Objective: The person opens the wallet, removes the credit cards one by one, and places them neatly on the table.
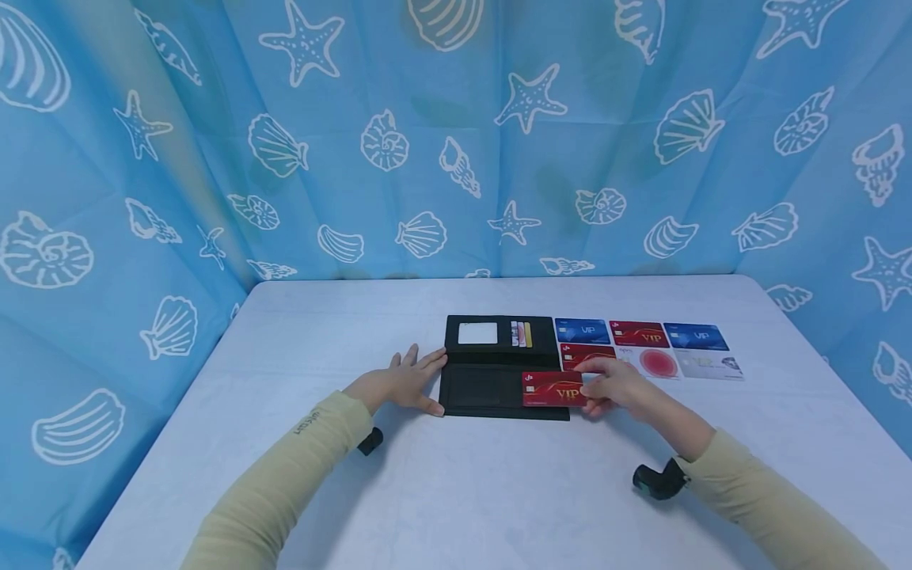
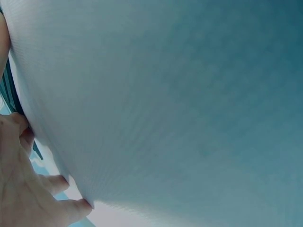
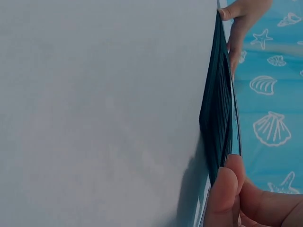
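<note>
A black wallet (image 1: 473, 385) lies spread open on the white table, with a white window and a few small cards in its upper half. My left hand (image 1: 406, 381) rests at the wallet's left edge, fingers spread, fingertips and thumb touching it. My right hand (image 1: 618, 385) pinches a red VIP card (image 1: 552, 389) by its right end. The card overlaps the right part of the wallet's lower half in the head view. In the right wrist view the thumb and fingers (image 3: 223, 187) close on the card beside the wallet's layered edge (image 3: 218, 94).
Right of the wallet lie more cards in two rows: a blue card (image 1: 582, 331), a red card (image 1: 639, 334), another blue card (image 1: 696, 336), a partly covered red card (image 1: 580, 355), a white card with a red circle (image 1: 654, 362) and a silver card (image 1: 708, 364). A blue shell-patterned curtain (image 1: 456, 142) hangs behind.
</note>
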Action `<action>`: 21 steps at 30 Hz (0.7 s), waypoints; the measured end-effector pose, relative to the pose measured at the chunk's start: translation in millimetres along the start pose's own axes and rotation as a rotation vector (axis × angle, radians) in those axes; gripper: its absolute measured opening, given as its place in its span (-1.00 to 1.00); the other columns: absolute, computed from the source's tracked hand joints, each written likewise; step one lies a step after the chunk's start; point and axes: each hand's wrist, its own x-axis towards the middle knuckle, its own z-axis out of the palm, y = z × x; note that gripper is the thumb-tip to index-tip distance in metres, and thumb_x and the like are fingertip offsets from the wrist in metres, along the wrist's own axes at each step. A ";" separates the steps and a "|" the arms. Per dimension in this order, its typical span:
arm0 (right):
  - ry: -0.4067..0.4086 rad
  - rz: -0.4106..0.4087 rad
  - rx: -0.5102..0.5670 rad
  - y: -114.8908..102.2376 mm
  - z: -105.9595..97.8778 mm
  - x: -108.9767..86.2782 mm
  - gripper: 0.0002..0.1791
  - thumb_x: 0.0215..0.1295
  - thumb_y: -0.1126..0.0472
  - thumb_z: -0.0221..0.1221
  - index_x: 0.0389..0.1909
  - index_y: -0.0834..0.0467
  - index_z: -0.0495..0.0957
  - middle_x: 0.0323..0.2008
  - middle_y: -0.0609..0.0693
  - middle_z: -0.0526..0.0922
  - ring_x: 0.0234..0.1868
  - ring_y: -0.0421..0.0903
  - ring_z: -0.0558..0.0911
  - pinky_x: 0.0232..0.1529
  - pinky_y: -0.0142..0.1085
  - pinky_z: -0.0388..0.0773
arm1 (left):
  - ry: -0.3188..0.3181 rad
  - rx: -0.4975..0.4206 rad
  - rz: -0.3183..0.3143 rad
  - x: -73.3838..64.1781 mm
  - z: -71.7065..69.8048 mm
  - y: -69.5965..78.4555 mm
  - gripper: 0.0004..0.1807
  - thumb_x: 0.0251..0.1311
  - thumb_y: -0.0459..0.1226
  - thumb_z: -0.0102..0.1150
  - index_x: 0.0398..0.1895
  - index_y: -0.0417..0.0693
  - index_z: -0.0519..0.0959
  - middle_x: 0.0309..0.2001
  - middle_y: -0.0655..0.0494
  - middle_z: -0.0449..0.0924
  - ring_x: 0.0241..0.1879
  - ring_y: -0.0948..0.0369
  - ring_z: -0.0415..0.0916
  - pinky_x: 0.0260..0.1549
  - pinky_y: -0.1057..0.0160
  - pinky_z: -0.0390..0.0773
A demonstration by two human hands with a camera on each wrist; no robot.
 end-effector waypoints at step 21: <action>0.022 0.071 -0.009 26.3 -32.8 -9.9 -0.40 0.26 0.28 0.09 0.26 0.35 0.13 -0.12 0.31 0.47 -0.52 -0.09 0.59 -0.37 -0.35 0.59 | -0.002 0.009 -0.009 0.6 -0.3 1.3 0.07 0.01 0.22 0.12 0.45 0.05 -0.22 0.47 0.20 -0.42 0.40 -0.13 -0.49 0.29 -0.19 -0.27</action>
